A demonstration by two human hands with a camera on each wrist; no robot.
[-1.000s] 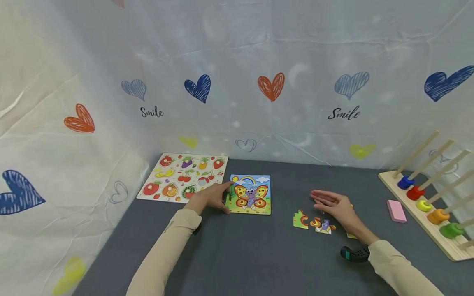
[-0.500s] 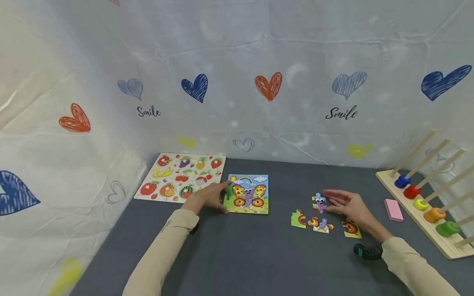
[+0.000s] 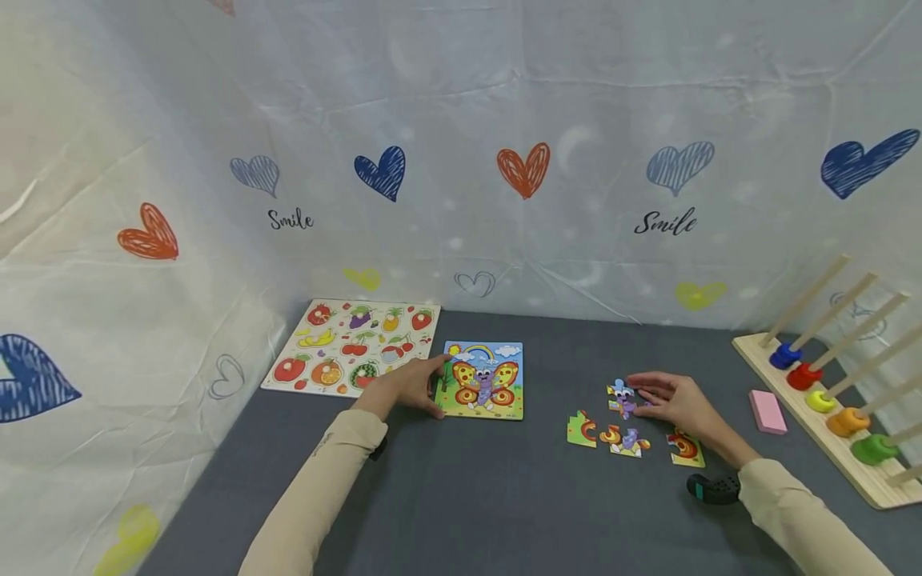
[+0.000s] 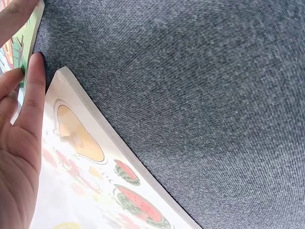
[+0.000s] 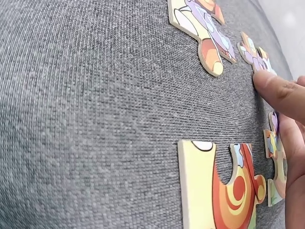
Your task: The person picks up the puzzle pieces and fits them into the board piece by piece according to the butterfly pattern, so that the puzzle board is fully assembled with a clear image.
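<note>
1. The left hand (image 3: 410, 382) lies with fingers and thumb spread, touching the left edge of the butterfly board (image 3: 484, 384), which lies flat on the table.
2. The right hand (image 3: 679, 404), well right of the butterfly board, is bent loosely, its thumb at the purple-and-blue puzzle piece (image 3: 619, 398); whether it pinches anything, I cannot tell.
3. A pale sheet (image 3: 461, 72) hangs left of and behind the butterfly board, creased, printed with red, blue and yellow hearts and the word "Smile".
4. The fruit board (image 3: 350, 348) lies just left of the butterfly board, near the sheet.
5. Beneath the butterfly board spreads the table (image 3: 504, 496), covered in dark grey woven cloth.
6. Right of the butterfly board, slightly nearer the person, lie a green-edged piece (image 3: 579, 430), a purple-bodied piece (image 3: 630, 442) and a red-swirled piece (image 3: 687, 449).
7. Farther right of the butterfly board are a pink block (image 3: 767, 411) and a wooden peg rack (image 3: 812, 422) with coloured rings.
</note>
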